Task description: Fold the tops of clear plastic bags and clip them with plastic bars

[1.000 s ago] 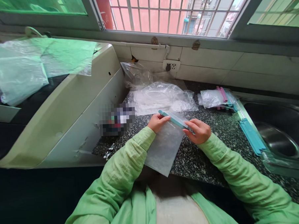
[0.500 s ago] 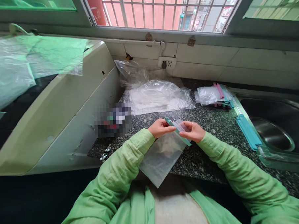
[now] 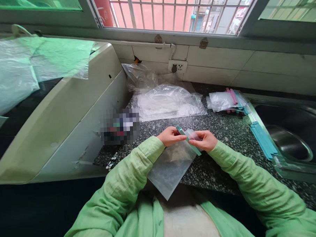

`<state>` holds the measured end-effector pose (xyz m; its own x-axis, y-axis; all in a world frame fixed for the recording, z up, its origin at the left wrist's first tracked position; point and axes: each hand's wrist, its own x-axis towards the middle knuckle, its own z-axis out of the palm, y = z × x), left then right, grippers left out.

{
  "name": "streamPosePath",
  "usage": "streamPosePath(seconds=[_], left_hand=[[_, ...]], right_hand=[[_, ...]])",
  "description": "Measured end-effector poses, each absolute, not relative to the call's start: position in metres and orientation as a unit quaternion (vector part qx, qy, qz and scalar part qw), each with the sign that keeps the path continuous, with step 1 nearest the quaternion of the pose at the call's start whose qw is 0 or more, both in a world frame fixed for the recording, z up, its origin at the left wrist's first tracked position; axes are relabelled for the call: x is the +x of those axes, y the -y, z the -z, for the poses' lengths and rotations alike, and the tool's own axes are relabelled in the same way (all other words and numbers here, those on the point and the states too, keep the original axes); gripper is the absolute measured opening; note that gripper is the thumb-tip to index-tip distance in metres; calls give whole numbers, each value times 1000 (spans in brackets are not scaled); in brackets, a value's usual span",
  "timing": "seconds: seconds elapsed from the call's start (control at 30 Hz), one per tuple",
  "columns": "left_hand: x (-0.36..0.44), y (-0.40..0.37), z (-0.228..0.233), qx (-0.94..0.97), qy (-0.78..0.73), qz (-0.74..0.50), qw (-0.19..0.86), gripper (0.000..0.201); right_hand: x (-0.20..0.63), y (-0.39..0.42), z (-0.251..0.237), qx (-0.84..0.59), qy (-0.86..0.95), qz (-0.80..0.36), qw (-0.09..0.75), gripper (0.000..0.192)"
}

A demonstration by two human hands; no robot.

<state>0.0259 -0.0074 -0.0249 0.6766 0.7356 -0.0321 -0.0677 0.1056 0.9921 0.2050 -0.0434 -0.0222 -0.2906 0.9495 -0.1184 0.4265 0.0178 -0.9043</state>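
At centre frame, just below the middle, I hold a clear zip bag [image 3: 170, 165] over the near edge of the speckled counter [image 3: 226, 129]. My left hand [image 3: 170, 136] pinches the upper-left end of the bag's teal zip strip [image 3: 188, 140], thumb on top. My right hand [image 3: 204, 140] pinches the same strip a little further along toward its lower-right end, fingers curled around it. Both hands are closed on the bag; neither is free. The bag body hangs down and to the left from the strip, partly off the counter edge and over my lap, and looks empty, though the plastic is too hazy to be sure.

Judgement: the step in hand is working the seal of this bag, with the two grips close together on the strip. Whether the seal is open or pressed shut I cannot tell. The next move calls for steady, even pinch pressure along the strip, keeping it straight so the thin film does not bunch.

Further up the frame lies a heap of clear plastic [image 3: 167, 102]. At upper right, a small stack of similar bags [image 3: 225, 101] sits beside the sink [image 3: 292, 144].
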Motion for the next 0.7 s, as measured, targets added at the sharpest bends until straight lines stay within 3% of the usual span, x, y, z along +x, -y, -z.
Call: streamPosePath(seconds=[0.7], left_hand=[[24,5,21,591,-291,-354,664,39]], right_hand=[[204,46,17,-527,706,-379,284,31]])
